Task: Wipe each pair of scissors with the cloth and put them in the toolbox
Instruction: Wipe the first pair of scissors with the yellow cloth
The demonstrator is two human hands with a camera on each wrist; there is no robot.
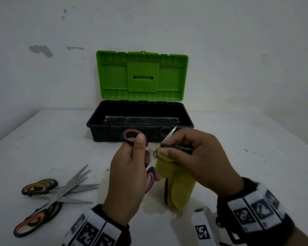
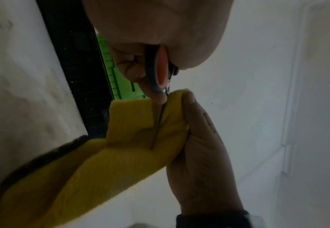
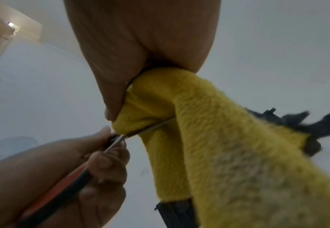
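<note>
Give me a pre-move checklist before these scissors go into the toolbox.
1. Toolbox lid open: ok.
2. Left hand grips the scissors' handles: ok.
3. Yellow cloth wrapped round a blade, pinched by right hand: ok.
4. Blades closed for stowing: not ok, they are spread.
5. Blade wiped clean: cannot tell.
6. Two more scissors on the table waiting: ok.

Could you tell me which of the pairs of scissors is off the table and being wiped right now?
The pink-handled scissors, gripped by the left hand with the right hand pinching the cloth round a blade. The orange-handled pairs lie crossed on the table.
</note>
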